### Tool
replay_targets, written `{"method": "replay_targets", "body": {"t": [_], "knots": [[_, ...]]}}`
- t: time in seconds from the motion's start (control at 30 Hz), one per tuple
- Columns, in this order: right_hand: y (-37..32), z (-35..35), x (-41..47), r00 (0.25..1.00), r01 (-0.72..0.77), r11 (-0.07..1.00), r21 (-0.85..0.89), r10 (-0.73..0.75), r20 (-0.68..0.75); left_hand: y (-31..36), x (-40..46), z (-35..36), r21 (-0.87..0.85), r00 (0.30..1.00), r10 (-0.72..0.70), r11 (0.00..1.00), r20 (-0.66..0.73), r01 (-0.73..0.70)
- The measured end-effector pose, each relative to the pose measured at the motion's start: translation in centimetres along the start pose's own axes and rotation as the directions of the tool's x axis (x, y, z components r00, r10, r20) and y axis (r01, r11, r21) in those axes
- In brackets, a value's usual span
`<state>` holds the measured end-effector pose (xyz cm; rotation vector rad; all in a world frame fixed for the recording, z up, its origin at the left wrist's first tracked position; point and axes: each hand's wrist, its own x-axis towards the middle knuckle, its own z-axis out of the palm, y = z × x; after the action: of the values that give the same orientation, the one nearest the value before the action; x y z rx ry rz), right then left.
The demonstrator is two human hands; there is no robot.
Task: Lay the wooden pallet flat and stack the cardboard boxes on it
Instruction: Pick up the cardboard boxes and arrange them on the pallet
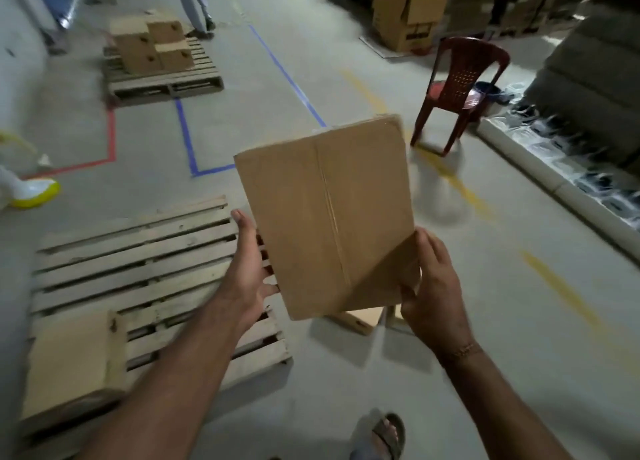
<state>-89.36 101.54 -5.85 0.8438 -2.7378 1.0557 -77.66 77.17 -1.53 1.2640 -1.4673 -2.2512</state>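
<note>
Fingers [408,291] of both hands hold an unmarked cardboard box [329,217]

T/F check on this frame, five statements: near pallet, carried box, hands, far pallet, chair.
1. The near pallet lies flat on the floor. True.
2. No box is on it yet. False: one cardboard box sits on its near left corner.
3. Both hands hold the carried box. True: left hand on its left side, right hand at its lower right corner.
4. The far pallet is bare. False: several boxes are stacked on it.
5. The chair is blue. False: it is dark red.
</note>
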Motion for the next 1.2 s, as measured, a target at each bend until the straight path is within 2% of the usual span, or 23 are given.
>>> {"method": "replay_targets", "body": {"t": [0.07,0.13,0.27,0.33,0.43,0.53,0.6,0.67,0.77,0.83,0.93,0.97,1.03,1.2], "knots": [[-2.2,1.1,0.2,0.994,0.004,1.0,0.02,-0.006,0.113,0.3,-0.6,-3.1,0.025,1.0,0.01,1.0,-0.022,-0.01],[-4.6,1.8,0.8,0.985,-0.036,0.99,0.136,0.012,0.173,0.9,-0.7,-5.9,0.075,1.0,0.024,0.997,-0.017,-0.023],[-9.5,3.4,3.0,0.955,-0.225,0.904,0.363,0.131,0.264,3.1,-0.3,-10.1,0.105,0.997,0.083,0.991,-0.002,-0.083],[-12.1,4.4,4.4,0.914,-0.304,0.87,0.388,0.151,0.377,4.3,0.2,-12.3,0.106,0.997,0.08,0.991,-0.002,-0.079],[-15.4,6.7,5.7,0.828,-0.366,0.839,0.403,0.095,0.553,4.6,0.4,-16.0,0.141,0.995,0.073,0.988,-0.064,-0.064],[-17.8,10.4,6.0,0.793,-0.378,0.82,0.429,0.048,0.608,4.3,0.4,-20.0,0.161,0.979,0.12,0.983,-0.166,-0.093],[-19.0,13.0,5.8,0.767,-0.382,0.799,0.465,-0.008,0.642,4.2,-0.2,-22.6,0.224,0.966,0.164,0.968,-0.198,-0.118],[-20.6,15.3,5.5,0.704,-0.451,0.767,0.456,-0.008,0.71,3.7,-0.8,-25.5,0.316,0.962,0.217,0.936,-0.167,-0.156],[-23.1,18.4,4.8,0.597,-0.568,0.704,0.426,-0.004,0.802,2.2,-1.6,-29.5,0.598,0.959,0.26,0.789,-0.115,-0.142],[-24.8,20.6,4.1,0.624,-0.545,0.72,0.43,0.006,0.781,1.1,-1.5,-32.4,0.655,0.952,0.28,0.744,-0.122,-0.135],[-27.7,24.4,1.6,0.737,-0.456,0.744,0.488,0.008,0.676,-0.2,-0.5,-37.1,0.681,0.947,0.302,0.717,-0.108,-0.151],[-28.4,25.7,0.3,0.754,-0.447,0.739,0.503,0.009,0.657,-0.6,0.1,-38.9,0.704,0.95,0.297,0.696,-0.101,-0.143],[-29.4,28.9,-1.9,0.766,-0.435,0.745,0.505,0.011,0.643,-1.7,1.1,-42.6,0.735,0.953,0.276,0.671,-0.122,-0.1],[-29.1,39.5,-5.3,0.73,-0.49,0.732,0.474,0.048,0.681,-6.8,6.2,-51.0,0.802,0.962,0.216,0.597,-0.168,0.006]]}}
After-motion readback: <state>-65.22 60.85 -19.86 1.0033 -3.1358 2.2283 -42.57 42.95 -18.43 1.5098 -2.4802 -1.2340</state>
